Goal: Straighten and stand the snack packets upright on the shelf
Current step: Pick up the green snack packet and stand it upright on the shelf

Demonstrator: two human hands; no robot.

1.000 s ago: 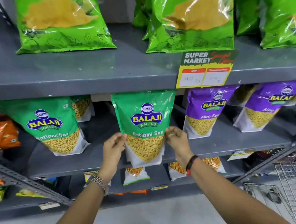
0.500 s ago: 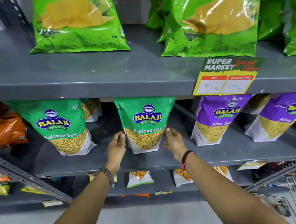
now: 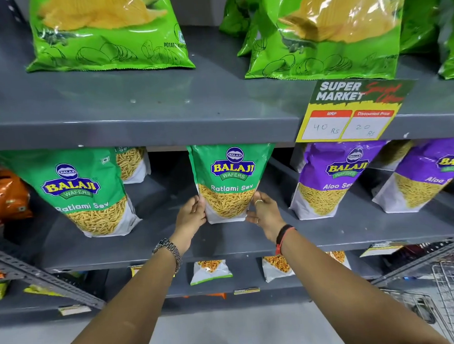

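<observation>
A green Ratlami Sev packet stands upright on the middle grey shelf, its top hidden behind the shelf above. My left hand presses its lower left edge and my right hand grips its lower right edge. A second green Ratlami Sev packet leans at the left, with another behind it. Two purple Aloo Sev packets lean at the right.
Large green potato wafer bags stand on the top shelf, where a yellow price tag hangs. An orange packet is at far left. Small packets sit on the lower shelf. A wire trolley is at bottom right.
Both hands pushed the middle green packet back from the shelf's front edge deeper onto the shelf, and it now stands with its base on the shelf. The camera moved closer.
</observation>
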